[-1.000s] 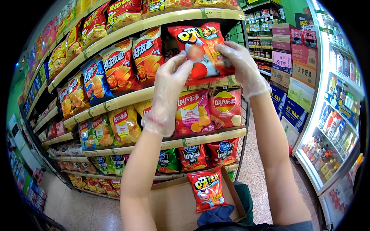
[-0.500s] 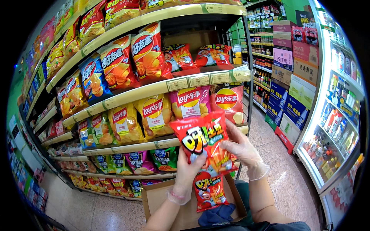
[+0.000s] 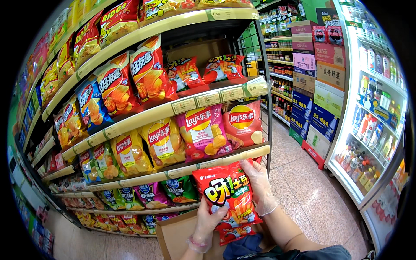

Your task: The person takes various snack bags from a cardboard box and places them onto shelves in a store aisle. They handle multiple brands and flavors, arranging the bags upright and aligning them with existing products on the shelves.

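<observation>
2 hands in thin, clear plastic gloves grip a glossy red snack bag (image 3: 227,195) held upright above an open cardboard box (image 3: 175,236). The left hand (image 3: 208,216) clasps its lower left edge, fingers curled; the right hand (image 3: 258,184) wraps the upper right side. Behind it, puffy crinkled chip bags (image 3: 203,132) line cream-edged shelves (image 3: 208,99).

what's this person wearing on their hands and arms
Both the left hand and the right hand wear thin, clear disposable plastic gloves, loose and crinkled, ending bunched at the wrists. The forearms are bare, with no sleeves, watch or jewellery in view.
</observation>
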A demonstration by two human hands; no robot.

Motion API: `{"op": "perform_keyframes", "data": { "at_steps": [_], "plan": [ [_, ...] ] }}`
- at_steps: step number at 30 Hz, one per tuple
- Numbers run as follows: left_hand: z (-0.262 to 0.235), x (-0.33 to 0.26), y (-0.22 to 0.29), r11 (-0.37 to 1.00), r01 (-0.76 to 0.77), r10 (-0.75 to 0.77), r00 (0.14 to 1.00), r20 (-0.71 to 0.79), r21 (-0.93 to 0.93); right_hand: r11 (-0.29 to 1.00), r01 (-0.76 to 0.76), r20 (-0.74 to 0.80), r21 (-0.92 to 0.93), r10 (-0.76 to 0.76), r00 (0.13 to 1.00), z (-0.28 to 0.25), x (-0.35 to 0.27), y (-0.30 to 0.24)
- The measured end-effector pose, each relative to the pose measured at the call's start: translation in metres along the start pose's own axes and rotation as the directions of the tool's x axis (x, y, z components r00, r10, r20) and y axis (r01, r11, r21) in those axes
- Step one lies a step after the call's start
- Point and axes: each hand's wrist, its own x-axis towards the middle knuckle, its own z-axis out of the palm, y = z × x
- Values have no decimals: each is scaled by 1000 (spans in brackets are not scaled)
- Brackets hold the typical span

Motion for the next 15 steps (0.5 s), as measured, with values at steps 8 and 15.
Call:
{"op": "perform_keyframes", "data": {
  "at_steps": [8,15],
  "plan": [
    [-13,-22,-9,998,55,-57,994,-94,-33,989,-84,46,-122,90,995,-12,0,23],
    [-79,-80,-26,936,333,-296,920,-258,111,888,6,162,-459,78,984,-24,10,1]
  ]
}}
